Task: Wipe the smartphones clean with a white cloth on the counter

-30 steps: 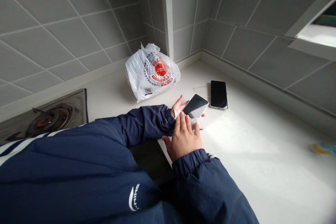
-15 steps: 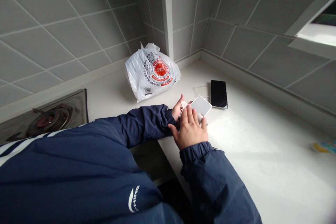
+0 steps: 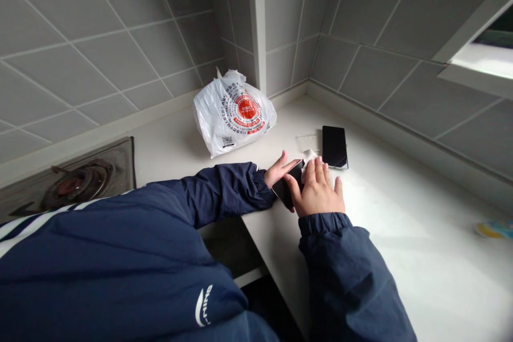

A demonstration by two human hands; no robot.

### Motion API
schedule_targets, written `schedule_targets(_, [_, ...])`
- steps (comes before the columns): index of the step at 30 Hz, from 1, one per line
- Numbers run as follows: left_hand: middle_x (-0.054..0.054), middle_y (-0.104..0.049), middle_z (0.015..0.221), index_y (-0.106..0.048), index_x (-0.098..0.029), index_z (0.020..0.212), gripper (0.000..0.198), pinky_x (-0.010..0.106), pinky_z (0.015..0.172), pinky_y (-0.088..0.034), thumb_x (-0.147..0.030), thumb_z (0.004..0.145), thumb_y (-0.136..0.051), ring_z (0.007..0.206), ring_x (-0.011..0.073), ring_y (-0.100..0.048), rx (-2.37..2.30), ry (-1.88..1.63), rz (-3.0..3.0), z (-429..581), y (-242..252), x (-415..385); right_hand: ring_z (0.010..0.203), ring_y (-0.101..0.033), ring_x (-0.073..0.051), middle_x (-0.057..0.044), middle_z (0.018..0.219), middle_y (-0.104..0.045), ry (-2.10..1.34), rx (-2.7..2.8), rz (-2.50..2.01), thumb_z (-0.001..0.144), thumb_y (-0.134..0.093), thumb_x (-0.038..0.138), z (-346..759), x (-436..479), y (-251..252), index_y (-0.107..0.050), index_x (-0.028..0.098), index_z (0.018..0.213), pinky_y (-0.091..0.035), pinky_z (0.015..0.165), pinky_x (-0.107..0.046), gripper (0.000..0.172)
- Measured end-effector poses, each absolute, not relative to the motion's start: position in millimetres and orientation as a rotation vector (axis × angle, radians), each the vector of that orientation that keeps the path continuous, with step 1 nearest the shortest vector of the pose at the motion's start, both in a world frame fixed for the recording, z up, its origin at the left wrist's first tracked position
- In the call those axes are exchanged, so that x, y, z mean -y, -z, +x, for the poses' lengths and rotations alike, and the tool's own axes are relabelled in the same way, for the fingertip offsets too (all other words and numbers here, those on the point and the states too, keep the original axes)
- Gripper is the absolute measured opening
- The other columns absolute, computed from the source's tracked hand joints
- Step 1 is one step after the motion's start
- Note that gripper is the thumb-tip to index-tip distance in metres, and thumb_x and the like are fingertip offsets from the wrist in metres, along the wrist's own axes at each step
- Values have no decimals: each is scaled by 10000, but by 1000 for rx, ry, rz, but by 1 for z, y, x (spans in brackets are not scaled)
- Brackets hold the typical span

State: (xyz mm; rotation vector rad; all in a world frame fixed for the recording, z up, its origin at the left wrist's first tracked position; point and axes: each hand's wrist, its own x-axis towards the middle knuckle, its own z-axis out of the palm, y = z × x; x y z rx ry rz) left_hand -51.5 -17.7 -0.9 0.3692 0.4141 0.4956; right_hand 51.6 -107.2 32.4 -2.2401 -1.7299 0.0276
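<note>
My left hand grips a phone with a dark screen and a pale edge, its thumb raised at the near side. Across the phone lies my right hand, fingers stretched forward, pressing a crumpled white tissue against the screen. The right hand hides much of the phone and most of the tissue. Just beyond the fingertips rests a second black-screened device, flat on the counter. A thin clear plastic piece lies beside it.
A tied white plastic bag with red print stands on the white counter near the wall corner. To the left is a gas stove. A blurred yellow-and-blue object lies at the far right. Tiled walls border the counter.
My right hand has slid to the right with the tissue. The phone's screen, bright with reflection before, now looks dark as it is tilted differently. The left hand has shifted slightly.
</note>
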Motion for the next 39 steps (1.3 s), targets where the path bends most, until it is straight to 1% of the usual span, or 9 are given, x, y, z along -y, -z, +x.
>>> schedule_targets(5, [151,-601,1412,-288,-142,1604,783,399,1194,-295,-646,1020,-154,1278,247,-610,-390,-474,355,-48,0,16,1513,-298,-379,-212,1634,-310,-2,1761,-2208,1003,-316,589,50,106,-31,-380,-10,1527,-307,1185,-564,798])
schedule_targets(11, [164,-674,1282,-462,-108,1489,806,434,1190,-296,-644,1016,-91,1261,261,-618,-383,-466,291,-48,-15,17,1519,-285,-379,-194,1637,-321,-83,1903,-2062,1009,-384,499,48,106,-29,-391,15,1529,-325,1188,-514,710])
schedule_targets(16, [163,-733,1026,-643,-82,1202,853,469,1088,-409,-740,973,-151,1076,293,-695,-375,-370,279,-54,-19,14,1520,-295,-373,-183,1630,-347,-280,2114,-1937,1010,-406,502,47,108,-40,-446,39,1499,-340,1191,-510,674])
schedule_targets(19, [143,-715,829,-668,-88,968,825,450,1005,-471,-783,942,-225,881,280,-720,-498,-372,258,-57,-20,13,1506,-332,-367,-169,1610,-394,-368,2215,-1799,1015,-396,513,50,108,-48,-493,86,1476,-374,1175,-514,636])
schedule_targets(21, [126,-702,779,-659,-98,915,777,421,970,-490,-771,943,-273,826,267,-716,-553,-410,251,-57,-21,13,1502,-353,-343,-168,1597,-417,-353,2193,-1776,1025,-376,497,50,108,-50,-522,111,1454,-397,1164,-500,595])
schedule_targets(25, [161,-729,904,-671,-70,1057,790,405,992,-477,-743,960,-268,965,297,-712,-525,-457,238,-55,-20,14,1485,-360,-401,-222,1598,-385,-210,2047,-1990,1015,-385,515,46,112,-47,-486,41,1470,-417,1134,-542,664])
schedule_targets(29, [201,-726,1072,-641,-50,1234,852,446,1058,-429,-725,975,-191,1095,320,-682,-452,-437,247,-52,-20,15,1511,-287,-425,-208,1653,-259,-176,2063,-2084,994,-402,569,38,114,-37,-359,9,1545,-370,1163,-562,787])
schedule_targets(33, [205,-670,1267,-532,-54,1425,884,457,1143,-340,-688,994,-91,1251,306,-609,-321,-439,271,-47,-22,19,1535,-253,-373,-154,1674,-228,-71,1983,-2150,1002,-355,585,40,111,-34,-338,57,1566,-295,1208,-562,772])
schedule_targets(39, [158,-562,1451,-360,-134,1576,834,444,1196,-258,-678,1003,-92,1374,278,-516,-241,-398,349,-51,-12,18,1549,-220,-344,-133,1683,-219,-2,1836,-2216,1010,-285,599,56,105,-31,-317,74,1577,-307,1204,-533,773])
